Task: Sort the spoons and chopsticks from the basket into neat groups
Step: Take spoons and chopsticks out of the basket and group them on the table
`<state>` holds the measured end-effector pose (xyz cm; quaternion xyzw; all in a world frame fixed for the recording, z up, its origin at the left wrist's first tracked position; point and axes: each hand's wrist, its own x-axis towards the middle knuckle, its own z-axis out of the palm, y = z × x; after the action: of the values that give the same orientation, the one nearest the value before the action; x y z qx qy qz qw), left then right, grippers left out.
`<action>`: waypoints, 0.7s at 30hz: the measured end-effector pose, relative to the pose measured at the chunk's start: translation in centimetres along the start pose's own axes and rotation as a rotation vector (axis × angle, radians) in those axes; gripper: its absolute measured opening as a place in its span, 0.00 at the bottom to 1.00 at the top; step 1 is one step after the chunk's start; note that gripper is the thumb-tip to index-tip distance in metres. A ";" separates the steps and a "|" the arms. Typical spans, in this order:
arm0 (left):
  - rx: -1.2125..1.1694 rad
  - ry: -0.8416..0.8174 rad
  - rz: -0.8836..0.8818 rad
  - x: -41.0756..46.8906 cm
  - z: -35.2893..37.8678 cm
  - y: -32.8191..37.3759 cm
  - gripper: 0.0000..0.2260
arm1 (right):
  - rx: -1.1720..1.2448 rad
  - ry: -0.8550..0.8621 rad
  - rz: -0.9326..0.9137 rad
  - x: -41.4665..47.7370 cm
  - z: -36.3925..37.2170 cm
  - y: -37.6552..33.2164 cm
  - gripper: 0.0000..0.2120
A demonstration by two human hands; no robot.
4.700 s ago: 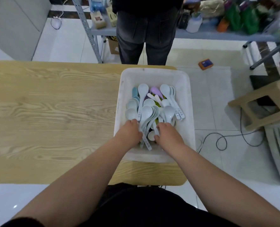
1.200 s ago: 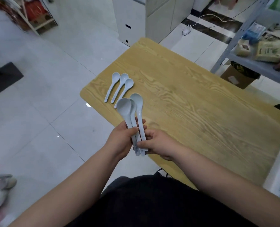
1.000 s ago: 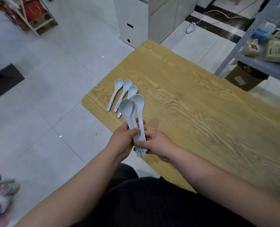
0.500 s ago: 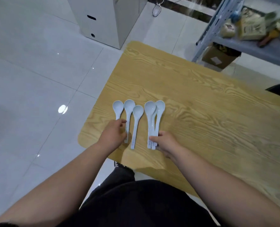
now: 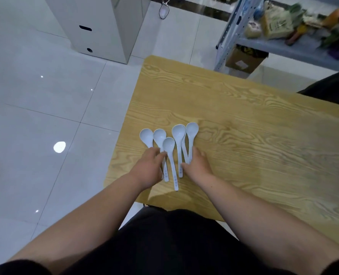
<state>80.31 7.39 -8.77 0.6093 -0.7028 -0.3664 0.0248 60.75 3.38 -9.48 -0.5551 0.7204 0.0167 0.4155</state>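
Several pale blue plastic spoons [image 5: 169, 144] lie side by side on the wooden table [image 5: 244, 135], close to its left end, bowls pointing away from me. My left hand [image 5: 148, 167] rests with fairly straight fingers on the handles of the left spoons. My right hand [image 5: 198, 165] lies on the right side of the row, with the handles of the two rightmost spoons [image 5: 191, 132] between its thumb and fingers. One spoon sits lower than its neighbours. No chopsticks are in view.
The table's left and near edges run just beside the spoons, with tiled floor beyond. A white cabinet [image 5: 105, 26] and a metal shelf rack [image 5: 283, 36] over a cardboard box [image 5: 244, 58] stand behind. A person in dark clothing [image 5: 333, 90] is at far right.
My right hand brought a bundle of spoons from the basket and laid it beside the earlier three; the bundle is now fanned apart. My left hand moved onto the left spoons' handles.
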 end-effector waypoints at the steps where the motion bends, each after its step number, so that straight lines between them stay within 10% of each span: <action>1: 0.021 -0.027 0.029 0.1 0.0 0.0 0.32 | -0.033 -0.033 -0.019 -0.2 -0.1 0.1 0.27; 4: 0.051 -0.097 0.034 0.5 -0.2 0.4 0.33 | -0.085 -0.149 -0.064 -1.4 -1.0 -0.1 0.36; 21: -0.176 -0.239 0.237 -4.4 5.2 18.4 0.23 | 0.351 0.039 -0.179 -18.3 -10.9 19.0 0.10</action>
<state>63.47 13.53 -0.72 0.4699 -0.7328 -0.4907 0.0371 39.64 19.80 0.64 -0.5364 0.6678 -0.1569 0.4916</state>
